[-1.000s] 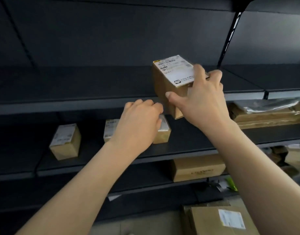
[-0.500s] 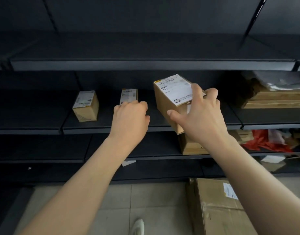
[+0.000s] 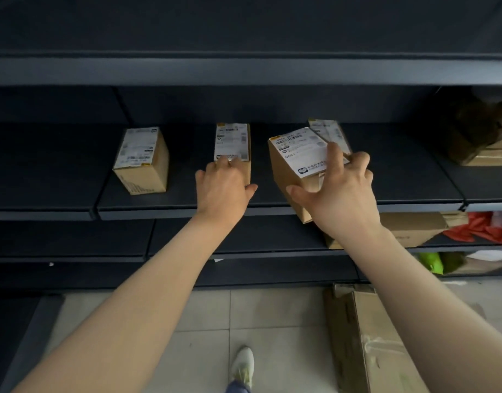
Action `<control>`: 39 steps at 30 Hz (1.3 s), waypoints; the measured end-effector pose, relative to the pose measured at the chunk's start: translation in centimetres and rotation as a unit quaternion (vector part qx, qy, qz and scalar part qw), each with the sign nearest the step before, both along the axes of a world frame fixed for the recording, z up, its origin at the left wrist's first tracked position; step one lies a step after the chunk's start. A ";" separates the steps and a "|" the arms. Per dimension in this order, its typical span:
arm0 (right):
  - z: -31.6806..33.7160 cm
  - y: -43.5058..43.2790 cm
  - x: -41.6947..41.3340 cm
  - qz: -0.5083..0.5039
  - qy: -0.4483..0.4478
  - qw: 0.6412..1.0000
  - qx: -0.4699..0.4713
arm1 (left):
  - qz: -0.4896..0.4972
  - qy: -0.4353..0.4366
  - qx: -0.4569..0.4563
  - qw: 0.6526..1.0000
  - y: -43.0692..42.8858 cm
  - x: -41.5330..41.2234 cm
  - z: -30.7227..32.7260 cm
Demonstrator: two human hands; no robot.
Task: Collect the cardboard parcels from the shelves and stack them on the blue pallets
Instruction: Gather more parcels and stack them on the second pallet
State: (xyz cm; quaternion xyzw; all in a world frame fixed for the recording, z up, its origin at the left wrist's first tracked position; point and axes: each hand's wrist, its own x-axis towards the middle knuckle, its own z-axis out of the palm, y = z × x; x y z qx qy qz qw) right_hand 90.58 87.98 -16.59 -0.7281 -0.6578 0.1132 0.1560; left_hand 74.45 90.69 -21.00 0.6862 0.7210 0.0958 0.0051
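Note:
My right hand (image 3: 339, 194) grips a cardboard parcel (image 3: 289, 168) with a white label on top, held in front of the dark shelf (image 3: 187, 207). My left hand (image 3: 223, 188) rests on the near end of a narrow labelled parcel (image 3: 232, 141) standing on that shelf, fingers curled over its top edge. A third small parcel (image 3: 143, 160) sits further left on the same shelf. Behind the held parcel, part of another labelled parcel (image 3: 330, 131) shows. No blue pallet is in view.
A larger cardboard box (image 3: 408, 226) lies on the lower shelf at right, next to red and green bags (image 3: 482, 226). A big box (image 3: 369, 341) stands on the tiled floor at lower right. My shoe (image 3: 242, 364) is on the floor below.
The view has tilted down, so the shelves sit higher in frame. My left hand has reached forward onto the narrow parcel. My right hand has kept its hold on the labelled parcel.

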 end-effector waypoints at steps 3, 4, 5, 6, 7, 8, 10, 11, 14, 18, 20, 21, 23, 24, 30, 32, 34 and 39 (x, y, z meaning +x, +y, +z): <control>-0.9 1.8 -0.5 -0.014 -0.003 1.000 -0.001 | 0.022 0.005 -0.003 1.000 2.6 -0.3 -1.4; -1.2 2.3 -0.7 -0.015 -0.006 1.000 0.000 | 0.033 0.003 -0.005 0.999 3.4 -0.4 -1.8; -1.5 2.7 -0.8 -0.015 -0.009 1.000 0.002 | 0.046 -0.001 -0.009 0.999 4.2 -0.4 -2.3; -1.8 3.1 -0.9 -0.016 -0.010 1.000 0.003 | 0.061 -0.004 -0.018 0.998 5.0 -0.5 -2.7; -2.0 3.5 -0.9 -0.017 -0.010 1.000 0.001 | 0.078 -0.006 -0.031 0.996 5.7 -0.5 -3.1; -2.3 3.9 -1.0 -0.018 -0.010 1.000 -0.003 | 0.095 -0.010 -0.044 0.994 6.3 -0.6 -3.5; -2.6 4.5 -1.0 -0.017 -0.009 1.000 -0.008 | 0.122 -0.028 -0.064 0.990 7.5 -0.6 -4.3; -2.7 4.7 -1.0 -0.016 -0.008 1.000 -0.009 | 0.133 -0.042 -0.072 0.988 8.0 -0.5 -4.7; -3.0 5.3 -0.9 -0.015 -0.007 1.000 -0.011 | 0.160 -0.083 -0.089 0.980 9.2 -0.4 -5.6; -3.2 5.9 -0.9 -0.018 -0.010 1.000 -0.012 | 0.172 -0.120 -0.073 0.975 9.9 -0.4 -6.3; -3.2 6.0 -1.1 -0.015 -0.010 1.000 -0.013 | 0.171 -0.140 -0.064 0.973 9.8 -0.5 -6.3; -3.2 6.0 -1.2 -0.013 -0.009 1.000 -0.014 | 0.169 -0.149 -0.063 0.972 9.7 -0.6 -6.2; -3.1 5.9 -1.6 -0.007 -0.010 1.000 -0.016 | 0.162 -0.151 -0.058 0.973 8.9 -0.7 -5.9; -3.0 5.8 -1.8 -0.003 -0.011 1.000 -0.016 | 0.159 -0.151 -0.053 0.974 8.4 -0.8 -5.6; -2.2 3.2 -3.1 0.026 -0.015 0.999 -0.026 | 0.159 -0.130 -0.033 0.978 3.7 -1.8 -3.2; -1.9 1.7 -3.3 0.042 -0.015 0.999 -0.029 | 0.163 -0.122 -0.032 0.979 1.4 -2.0 -2.3; -1.3 -0.1 -3.5 0.063 -0.010 0.997 -0.033 | 0.175 -0.110 -0.032 0.978 -1.3 -2.2 -1.4; 0.9 -5.2 -3.8 0.118 -0.011 0.993 -0.016 | 0.215 -0.072 0.024 0.974 -9.1 -2.4 1.4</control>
